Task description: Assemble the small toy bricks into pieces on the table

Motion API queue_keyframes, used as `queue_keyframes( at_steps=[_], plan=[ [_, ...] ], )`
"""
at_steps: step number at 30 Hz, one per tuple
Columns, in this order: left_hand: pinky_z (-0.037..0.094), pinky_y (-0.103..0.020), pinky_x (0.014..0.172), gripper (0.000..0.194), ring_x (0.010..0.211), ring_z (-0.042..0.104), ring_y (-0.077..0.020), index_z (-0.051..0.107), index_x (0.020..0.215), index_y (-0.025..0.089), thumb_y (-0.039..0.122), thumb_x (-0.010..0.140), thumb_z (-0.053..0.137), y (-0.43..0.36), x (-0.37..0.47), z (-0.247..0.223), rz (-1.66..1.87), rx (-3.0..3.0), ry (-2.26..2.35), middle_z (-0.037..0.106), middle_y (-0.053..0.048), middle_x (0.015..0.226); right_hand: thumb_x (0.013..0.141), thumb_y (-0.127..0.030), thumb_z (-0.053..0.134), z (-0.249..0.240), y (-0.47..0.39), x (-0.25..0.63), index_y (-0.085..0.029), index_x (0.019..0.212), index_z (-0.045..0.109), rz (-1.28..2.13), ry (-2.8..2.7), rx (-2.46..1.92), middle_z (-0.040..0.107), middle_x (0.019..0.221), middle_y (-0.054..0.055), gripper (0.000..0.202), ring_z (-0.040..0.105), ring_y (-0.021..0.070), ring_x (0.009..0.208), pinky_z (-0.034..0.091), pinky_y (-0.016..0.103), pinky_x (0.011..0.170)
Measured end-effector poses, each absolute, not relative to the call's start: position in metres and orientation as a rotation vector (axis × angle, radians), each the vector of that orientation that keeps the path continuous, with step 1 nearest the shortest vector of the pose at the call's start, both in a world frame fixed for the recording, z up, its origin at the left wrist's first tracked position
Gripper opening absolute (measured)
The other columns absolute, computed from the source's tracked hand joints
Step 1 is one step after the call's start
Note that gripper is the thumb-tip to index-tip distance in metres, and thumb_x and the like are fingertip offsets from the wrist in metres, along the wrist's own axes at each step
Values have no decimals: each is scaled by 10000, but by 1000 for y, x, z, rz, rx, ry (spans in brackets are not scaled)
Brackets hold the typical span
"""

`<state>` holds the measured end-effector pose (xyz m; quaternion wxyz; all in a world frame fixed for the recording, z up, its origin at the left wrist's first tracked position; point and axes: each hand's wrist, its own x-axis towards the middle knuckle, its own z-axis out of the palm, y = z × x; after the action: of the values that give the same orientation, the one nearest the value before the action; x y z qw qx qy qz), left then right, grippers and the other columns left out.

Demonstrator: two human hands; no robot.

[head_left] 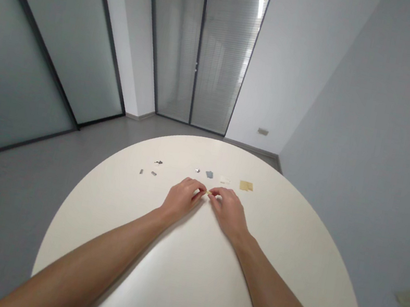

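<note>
Over the middle of the white table, my left hand (184, 195) and my right hand (227, 208) meet fingertip to fingertip. Both pinch one small yellowish piece (208, 192), too small to name, mostly covered by the fingers. Just beyond the hands lie a blue-grey flat piece (209, 174) and a small shiny metal part (198, 170). Past my right hand are whitish, clear-looking pieces (225, 180) and some flat yellow pieces (246, 185).
A round white table (181, 287) fills the foreground. Left of the hands lie a small dark metal item (158, 162) and two short grey pieces (154, 173). Behind the table stand a glass door with blinds (223, 51) and a wall (384, 127) on the right.
</note>
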<state>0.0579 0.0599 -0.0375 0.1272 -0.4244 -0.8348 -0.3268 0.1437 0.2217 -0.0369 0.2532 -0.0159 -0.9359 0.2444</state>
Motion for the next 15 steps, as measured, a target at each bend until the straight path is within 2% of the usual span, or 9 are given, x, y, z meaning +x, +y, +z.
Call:
queue_keyframes(
  at_steps=[15],
  plan=[
    [495,-316,849,109,987,615,-192,669,980,231,241,960,562,60,59,-37,-943,-1236,-2406,728,-1,989,971,-280,556,-37,221,144,-212,999,672,647,-2538,-32,731,1003,65,137,625,237,989,480,393,904]
  ],
)
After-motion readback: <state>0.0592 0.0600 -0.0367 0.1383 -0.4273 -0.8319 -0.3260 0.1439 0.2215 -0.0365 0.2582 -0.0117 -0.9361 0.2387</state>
